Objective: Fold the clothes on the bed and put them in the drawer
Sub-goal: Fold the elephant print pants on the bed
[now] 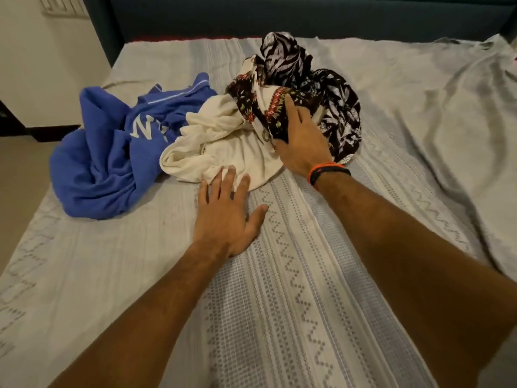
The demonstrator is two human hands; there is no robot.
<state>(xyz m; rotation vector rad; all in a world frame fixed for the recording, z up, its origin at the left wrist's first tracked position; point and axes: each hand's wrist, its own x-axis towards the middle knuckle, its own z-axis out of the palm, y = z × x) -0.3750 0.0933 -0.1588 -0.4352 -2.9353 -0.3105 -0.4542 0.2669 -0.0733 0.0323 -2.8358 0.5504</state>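
Note:
Three crumpled garments lie in a heap on the bed (279,275). A blue top with white letters (106,152) is at the left. A cream garment (218,141) sits in the middle. A dark patterned garment with a red border (330,88) is piled behind and to the right. My left hand (228,217) lies flat on the sheet, its fingertips touching the cream garment's near edge. My right hand (300,138), with orange and black bands at the wrist, rests on the dark patterned cloth with fingers extended; its fingertips are partly hidden in the folds.
The bed has a grey-and-white patterned sheet, wrinkled at the right (447,121). A dark headboard (279,15) runs along the back. The bed's left edge drops to a tan floor (16,169) beside a pale wall.

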